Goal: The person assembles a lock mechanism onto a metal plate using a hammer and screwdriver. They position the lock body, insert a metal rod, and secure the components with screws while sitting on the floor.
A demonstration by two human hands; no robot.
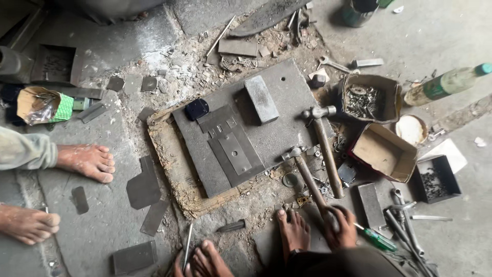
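My right hand (341,228) is closed around the end of a wooden hammer handle. That hammer (306,174) lies slanted, with its steel head at the lower right edge of a thick grey steel plate (279,131). My left hand (293,232) rests flat on the floor just left of it, fingers spread and holding nothing. A second hammer (326,149) lies beside the first. On the plate sit a grey metal block (261,99), flat sheet-metal pieces (231,149) and a dark rounded object (197,109).
The plate lies on a worn wooden board (169,159). At the right are a cardboard box of screws (369,97), an empty box (384,151), a black tray (435,179), a green bottle (446,82) and a green-handled screwdriver (379,239). Another person's bare feet (87,161) are at left.
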